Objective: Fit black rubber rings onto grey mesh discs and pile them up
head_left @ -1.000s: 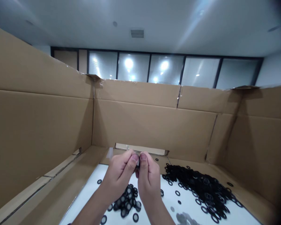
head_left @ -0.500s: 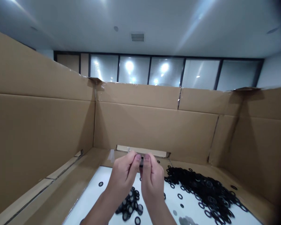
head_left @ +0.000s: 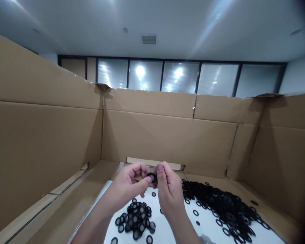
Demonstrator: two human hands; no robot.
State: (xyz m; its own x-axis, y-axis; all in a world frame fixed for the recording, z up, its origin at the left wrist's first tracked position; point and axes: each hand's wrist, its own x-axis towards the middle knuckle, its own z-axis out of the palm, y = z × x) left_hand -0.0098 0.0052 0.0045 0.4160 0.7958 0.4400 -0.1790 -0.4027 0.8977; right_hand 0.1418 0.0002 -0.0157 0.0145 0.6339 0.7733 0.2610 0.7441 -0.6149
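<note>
A person's left hand (head_left: pixel 127 183) and right hand (head_left: pixel 169 188) pinch a black ring (head_left: pixel 155 177) between thumbs and fingers over a white board (head_left: pixel 207 217), grey-centred rings (head_left: pixel 135 218) piled near left, loose black rings (head_left: pixel 221 203) heaped at right.

A lone head-worn view, forward over the near hands (head_left: pixel 169 191) (cardboard wall (head_left: pixel 167 135) beyond).

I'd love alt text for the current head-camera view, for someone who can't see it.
A person's left hand and right hand hold a small black ring inside a cardboard box. Below, a white surface bears a pile of pale-centred black rings; a larger heap of black rings spreads to the right.
</note>
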